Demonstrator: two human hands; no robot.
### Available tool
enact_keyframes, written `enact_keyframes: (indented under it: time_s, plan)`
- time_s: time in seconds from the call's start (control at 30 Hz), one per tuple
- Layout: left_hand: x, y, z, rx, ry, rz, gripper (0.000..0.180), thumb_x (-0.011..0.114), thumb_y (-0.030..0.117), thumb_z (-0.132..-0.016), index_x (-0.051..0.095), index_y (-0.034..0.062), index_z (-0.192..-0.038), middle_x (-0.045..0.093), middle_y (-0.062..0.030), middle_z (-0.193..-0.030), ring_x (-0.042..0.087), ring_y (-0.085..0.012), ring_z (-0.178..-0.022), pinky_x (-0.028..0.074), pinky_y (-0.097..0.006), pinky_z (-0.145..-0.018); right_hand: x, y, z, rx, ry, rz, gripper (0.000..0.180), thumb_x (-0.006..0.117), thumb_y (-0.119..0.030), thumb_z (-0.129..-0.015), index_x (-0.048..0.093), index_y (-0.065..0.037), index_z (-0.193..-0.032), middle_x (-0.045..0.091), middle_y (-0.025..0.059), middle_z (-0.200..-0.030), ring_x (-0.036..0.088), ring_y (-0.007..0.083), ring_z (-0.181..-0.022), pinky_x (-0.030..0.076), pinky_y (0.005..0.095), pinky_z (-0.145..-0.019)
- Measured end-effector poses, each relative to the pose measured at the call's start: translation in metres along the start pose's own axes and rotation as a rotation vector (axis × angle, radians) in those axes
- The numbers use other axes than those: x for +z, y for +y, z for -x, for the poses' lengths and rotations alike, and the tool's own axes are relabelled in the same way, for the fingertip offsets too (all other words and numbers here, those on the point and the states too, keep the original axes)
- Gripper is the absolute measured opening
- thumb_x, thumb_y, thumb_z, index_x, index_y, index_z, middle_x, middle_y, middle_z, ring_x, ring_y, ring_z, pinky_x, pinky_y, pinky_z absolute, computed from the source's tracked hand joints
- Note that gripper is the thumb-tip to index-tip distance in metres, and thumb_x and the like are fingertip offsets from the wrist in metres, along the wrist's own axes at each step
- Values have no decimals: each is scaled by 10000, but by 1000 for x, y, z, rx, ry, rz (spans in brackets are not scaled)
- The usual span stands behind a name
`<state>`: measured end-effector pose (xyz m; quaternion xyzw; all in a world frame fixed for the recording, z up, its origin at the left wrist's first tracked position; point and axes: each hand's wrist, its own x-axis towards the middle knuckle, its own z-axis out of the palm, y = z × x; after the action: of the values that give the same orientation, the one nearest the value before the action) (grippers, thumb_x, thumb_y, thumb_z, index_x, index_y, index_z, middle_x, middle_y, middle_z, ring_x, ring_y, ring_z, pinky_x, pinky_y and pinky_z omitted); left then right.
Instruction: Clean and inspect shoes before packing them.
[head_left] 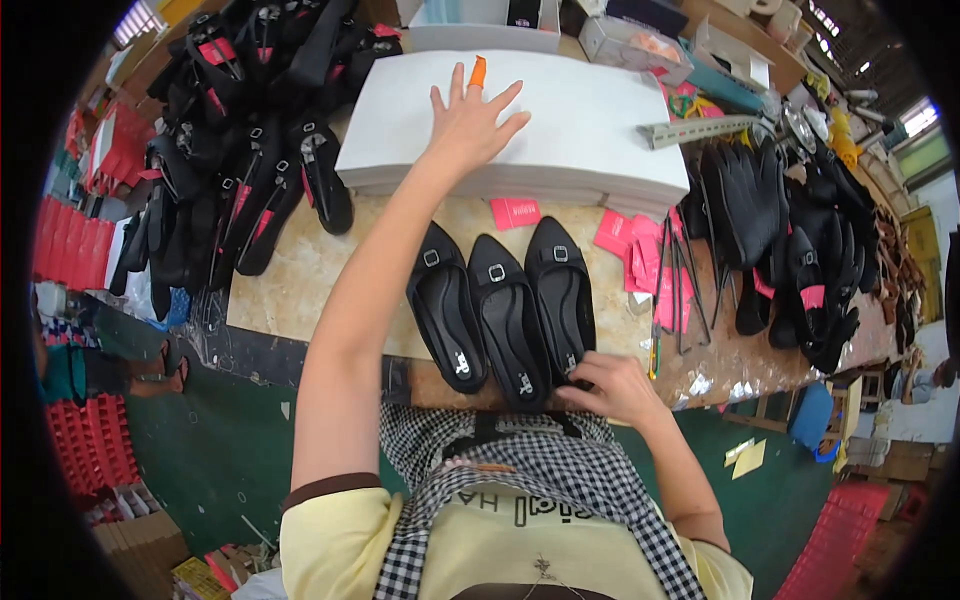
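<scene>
Three black pointed flat shoes with buckles lie side by side at the table's near edge, toes pointing away: a left one (447, 310), a middle one (508, 320) and a right one (560, 285). My right hand (615, 387) is at the heel of the right shoe, thumb and fingers closed about its back edge. Farther off, my left hand (470, 125) is spread over a tall stack of white paper sheets (590, 110), fingers apart and nothing in them. An orange finger cover (478, 72) sits on one of its fingers.
Black shoes (265, 190) are heaped at the left, and more black shoes (745, 205) at the right. Pink cards (635, 245) and thin dark rods (688, 285) lie right of the row; one pink card (515, 213) lies behind it. A metal bar (700, 130) overhangs the stack.
</scene>
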<state>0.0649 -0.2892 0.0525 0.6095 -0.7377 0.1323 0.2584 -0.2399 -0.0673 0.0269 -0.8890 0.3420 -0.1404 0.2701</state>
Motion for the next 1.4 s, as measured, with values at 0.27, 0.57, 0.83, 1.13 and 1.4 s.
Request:
enact_keyframes:
  time_s: [0.27, 0.57, 0.83, 1.13, 1.4]
  plan:
    - [34, 5, -10, -104, -63, 178, 362, 624, 275, -868, 609, 104, -1187, 551, -177, -1088, 533, -366, -1034, 426, -552, -900, -5, -14, 33, 330, 543, -358, 594, 730, -189, -809, 513, -58, -1346, 549, 161, -1272, 621, 220, -979, 545, 311, -779]
    - [-121, 137, 129, 246, 6, 842, 174, 744, 159, -663, 634, 32, -710, 652, -147, -1013, 644, -285, -841, 530, -372, -788, 0, 1, -27, 680, 122, -1921, 391, 550, -261, -973, 552, -52, -1303, 614, 96, -1235, 606, 158, -1094, 502, 303, -933]
    - [-70, 133, 165, -482, -28, 1011, 415, 575, 112, -915, 465, 6, -1300, 560, -73, -1055, 541, -125, -920, 466, -278, -832, -25, -37, -35, 36, 268, -539, 798, 732, -181, -796, 325, -18, -1463, 246, 234, -1548, 220, 332, -1459, 275, 452, -1143]
    - [-65, 189, 206, 197, -571, 562, 301, 586, 297, -859, 691, 40, -743, 658, -119, -754, 627, -246, -758, 442, -383, -776, 5, 34, -46, 257, 293, -250, 430, 708, -31, -669, 685, -66, -1097, 595, 100, -954, 595, 297, -924, 491, 395, -816]
    - [-54, 181, 213, 229, -636, 532, 234, 672, 255, -787, 672, 36, -705, 635, -96, -718, 615, -225, -732, 408, -361, -769, 24, 40, -101, 86, 155, 357, 443, 691, -178, -736, 639, -23, -1148, 579, 126, -997, 576, 301, -979, 478, 398, -774]
